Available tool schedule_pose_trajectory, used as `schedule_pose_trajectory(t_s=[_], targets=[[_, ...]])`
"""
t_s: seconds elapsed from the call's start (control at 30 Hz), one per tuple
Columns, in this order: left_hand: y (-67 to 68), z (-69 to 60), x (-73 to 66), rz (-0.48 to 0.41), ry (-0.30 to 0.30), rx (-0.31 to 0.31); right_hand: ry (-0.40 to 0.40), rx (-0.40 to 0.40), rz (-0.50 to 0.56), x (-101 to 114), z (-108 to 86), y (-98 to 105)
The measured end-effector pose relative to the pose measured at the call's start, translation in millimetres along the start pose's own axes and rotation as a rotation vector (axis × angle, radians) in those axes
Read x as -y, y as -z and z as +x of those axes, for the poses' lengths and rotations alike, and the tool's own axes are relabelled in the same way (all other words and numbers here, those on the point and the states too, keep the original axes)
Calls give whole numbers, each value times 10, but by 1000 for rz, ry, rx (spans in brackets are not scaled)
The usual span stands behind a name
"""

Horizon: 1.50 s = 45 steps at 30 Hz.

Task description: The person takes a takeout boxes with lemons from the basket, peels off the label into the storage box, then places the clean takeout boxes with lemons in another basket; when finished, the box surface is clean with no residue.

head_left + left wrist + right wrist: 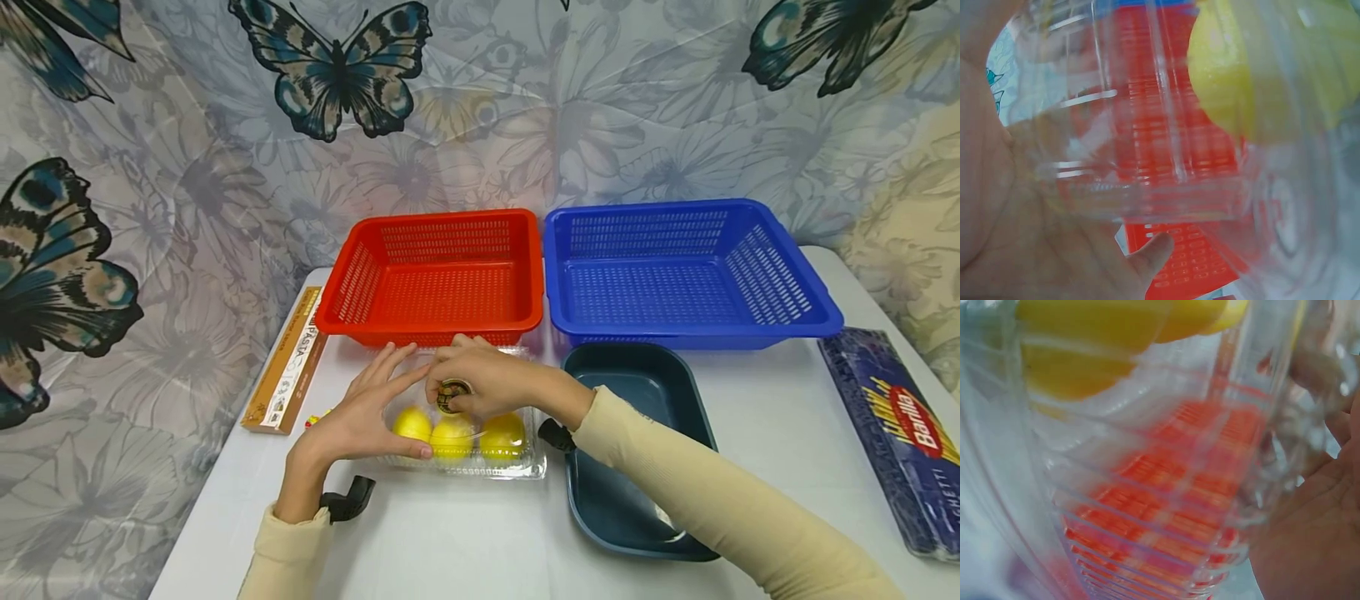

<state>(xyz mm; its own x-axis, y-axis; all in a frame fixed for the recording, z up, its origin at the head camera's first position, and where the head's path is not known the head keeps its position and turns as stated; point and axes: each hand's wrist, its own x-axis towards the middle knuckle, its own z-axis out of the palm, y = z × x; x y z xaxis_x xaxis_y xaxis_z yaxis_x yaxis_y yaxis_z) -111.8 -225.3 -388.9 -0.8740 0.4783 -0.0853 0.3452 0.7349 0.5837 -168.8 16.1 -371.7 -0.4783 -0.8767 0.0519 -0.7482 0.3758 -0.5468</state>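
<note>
A clear plastic clamshell box point(480, 472) lies on the table in front of the red basket. Yellow lemons point(502, 436) show through its lid, with a round dark label point(452, 395) on top. My left hand point(358, 422) rests along the box's left side, fingers and thumb spread fairly straight. Over the lid, my right hand point(487, 381) bends its fingers down around the label; whether they pinch the lid or only press it is hidden. Both wrist views look through the clear plastic, showing a lemon point(1219, 69) in the left and several lemons point(1079, 356) in the right.
Behind the box stand a red basket point(442, 292) and a blue basket point(645, 283). A dark teal tray point(622, 508) lies under my right forearm. A brown pasta box point(283, 367) is at the left edge, a blue spaghetti pack point(892, 433) at the right.
</note>
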Motion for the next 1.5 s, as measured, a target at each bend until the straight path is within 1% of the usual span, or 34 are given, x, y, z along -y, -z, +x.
schedule_pose_trajectory(t_s=[0.2, 0.37, 0.5, 0.73, 0.93, 1.27, 1.37, 1.5], targets=[[8, 19, -8, -2, 8, 5, -28, -12, 4, -6, -7, 3], [5, 20, -6, 1, 7, 2, -50, 0, 2, -26, -12, 1], [1, 13, 0, 5, 4, 2, -48, 6, 3, -45, -27, 15], [-6, 13, 3, -5, 15, 11, -25, -11, 12, -82, -98, 49], [-3, 20, 7, -5, 19, 14, -42, -24, -6, -91, -148, 45], [-9, 21, 24, -3, 13, 15, -17, -55, -25, -100, -228, 75], [-9, 17, 21, -5, 17, 13, -16, -66, -10, -101, -245, 77], [-7, 18, 10, -10, 17, 11, -22, -90, 55, -118, -240, 63]])
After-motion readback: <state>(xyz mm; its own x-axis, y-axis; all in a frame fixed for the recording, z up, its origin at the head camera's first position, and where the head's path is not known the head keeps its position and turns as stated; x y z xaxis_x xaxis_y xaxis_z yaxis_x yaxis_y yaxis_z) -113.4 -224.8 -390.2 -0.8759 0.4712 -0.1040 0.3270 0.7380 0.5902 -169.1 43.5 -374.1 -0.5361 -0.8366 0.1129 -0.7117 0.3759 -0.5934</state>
